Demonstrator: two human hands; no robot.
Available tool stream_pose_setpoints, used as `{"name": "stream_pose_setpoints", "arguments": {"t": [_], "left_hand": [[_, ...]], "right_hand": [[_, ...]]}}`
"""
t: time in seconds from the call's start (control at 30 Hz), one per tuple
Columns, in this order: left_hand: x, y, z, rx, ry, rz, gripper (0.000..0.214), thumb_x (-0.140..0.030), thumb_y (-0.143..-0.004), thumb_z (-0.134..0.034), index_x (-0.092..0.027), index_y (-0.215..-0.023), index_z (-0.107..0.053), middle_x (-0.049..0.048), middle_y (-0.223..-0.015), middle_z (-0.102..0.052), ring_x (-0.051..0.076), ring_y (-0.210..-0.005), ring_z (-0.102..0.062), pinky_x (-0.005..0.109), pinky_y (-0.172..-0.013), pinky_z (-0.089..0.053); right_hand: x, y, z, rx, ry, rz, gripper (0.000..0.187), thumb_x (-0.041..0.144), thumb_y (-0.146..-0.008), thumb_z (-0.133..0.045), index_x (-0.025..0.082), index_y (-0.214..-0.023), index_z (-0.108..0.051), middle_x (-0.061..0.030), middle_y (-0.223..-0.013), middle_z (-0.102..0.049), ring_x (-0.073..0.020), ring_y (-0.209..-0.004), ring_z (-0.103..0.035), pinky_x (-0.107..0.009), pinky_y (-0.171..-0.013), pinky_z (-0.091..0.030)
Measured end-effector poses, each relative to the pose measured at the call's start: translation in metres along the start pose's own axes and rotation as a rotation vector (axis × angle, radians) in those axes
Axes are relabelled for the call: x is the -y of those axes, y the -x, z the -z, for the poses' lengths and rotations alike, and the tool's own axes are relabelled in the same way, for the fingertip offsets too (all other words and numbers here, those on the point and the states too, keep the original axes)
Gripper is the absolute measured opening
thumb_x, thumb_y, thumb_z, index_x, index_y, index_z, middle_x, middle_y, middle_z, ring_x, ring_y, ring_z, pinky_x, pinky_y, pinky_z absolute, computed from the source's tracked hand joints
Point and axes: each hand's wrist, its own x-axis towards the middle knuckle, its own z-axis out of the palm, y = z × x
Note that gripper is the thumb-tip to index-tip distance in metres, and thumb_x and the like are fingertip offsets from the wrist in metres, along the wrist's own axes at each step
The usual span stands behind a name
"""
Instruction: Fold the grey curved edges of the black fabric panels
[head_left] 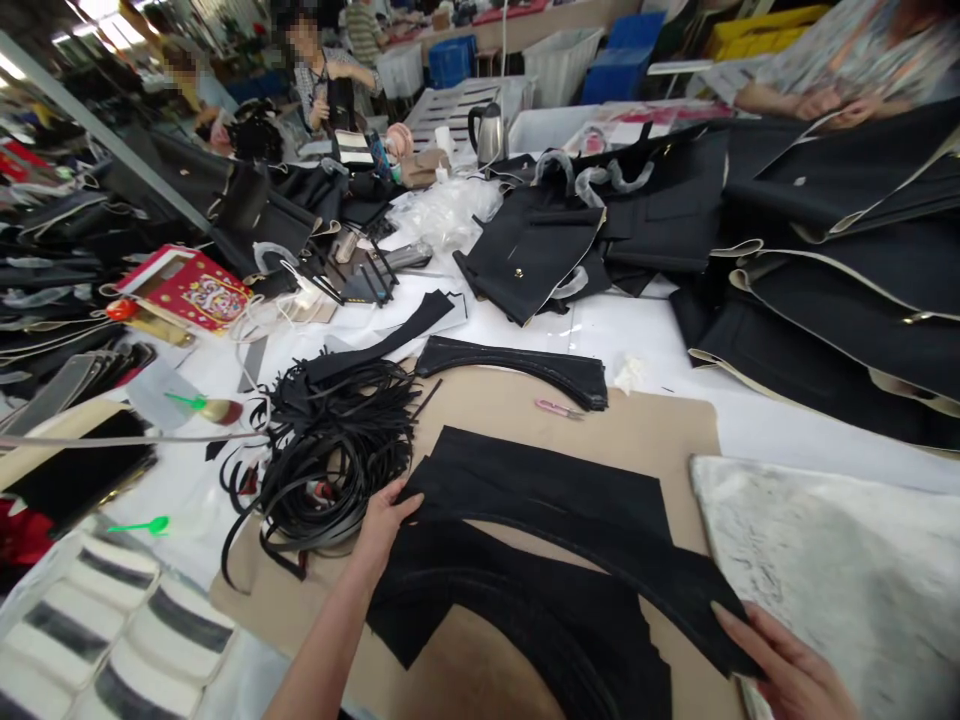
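A long curved black leather-like piece (555,515) stretches between my two hands, over a brown board (480,640). My left hand (390,515) pinches its left end, next to a heap of thin black strips (337,450). At the lower right, my right hand (780,650) grips the other end, thumb on top and fingers beneath. More curved black pieces (517,610) lie under and in front of it. Behind is a narrow stack of curved black pieces (517,365), with pink thread snips (559,408) close by.
A pale stained slab (832,560) lies at the right. Black bag panels (847,300) pile up at the back and right. A red box (184,290), a router (367,280) and a kettle (487,133) stand farther off. Other people work behind the table.
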Motion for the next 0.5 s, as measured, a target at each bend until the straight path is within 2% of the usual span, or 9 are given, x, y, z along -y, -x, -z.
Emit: {"name": "stream_pose_setpoints", "arguments": {"t": [0.1, 0.23, 0.37, 0.5], "left_hand": [[0.010, -0.023, -0.006, -0.037, -0.023, -0.032, 0.050, -0.037, -0.052, -0.080, -0.015, -0.095, -0.065, 0.0027, -0.085, -0.069, 0.014, -0.063, -0.063, 0.023, -0.052, -0.050], [0.029, -0.044, -0.012, -0.070, -0.107, 0.006, 0.045, -0.040, -0.047, -0.080, -0.012, -0.078, -0.063, -0.0001, -0.061, -0.063, 0.011, -0.046, -0.055, 0.020, -0.040, -0.042], [0.041, -0.055, -0.009, -0.086, -0.211, 0.067, 0.045, -0.045, -0.049, -0.077, -0.013, -0.076, -0.060, -0.0017, -0.053, -0.059, 0.012, -0.042, -0.054, 0.021, -0.039, -0.041], [0.043, -0.060, -0.004, -0.125, -0.304, 0.085, 0.046, -0.047, -0.050, -0.075, -0.015, -0.079, -0.059, -0.0012, -0.058, -0.061, 0.013, -0.045, -0.057, 0.020, -0.040, -0.039]], "right_hand": [[0.010, -0.012, -0.028, 0.044, 0.064, 0.121, 0.048, 0.052, -0.054, -0.075, 0.017, -0.086, -0.071, -0.0086, -0.084, -0.072, -0.0271, -0.077, -0.067, -0.029, -0.060, -0.055], [0.004, -0.027, -0.053, 0.109, 0.251, 0.261, 0.043, 0.059, -0.068, -0.063, 0.017, -0.078, -0.065, -0.0024, -0.067, -0.065, -0.0213, -0.066, -0.061, -0.028, -0.053, -0.050], [-0.006, -0.036, -0.059, 0.006, 0.335, 0.273, 0.040, 0.060, -0.070, -0.059, 0.020, -0.068, -0.056, 0.0026, -0.058, -0.053, -0.0167, -0.058, -0.053, -0.025, -0.047, -0.043], [-0.012, -0.040, -0.057, -0.066, 0.387, 0.300, 0.040, 0.060, -0.072, -0.055, 0.022, -0.060, -0.045, 0.0045, -0.053, -0.044, -0.0147, -0.054, -0.046, -0.025, -0.047, -0.038]]}}
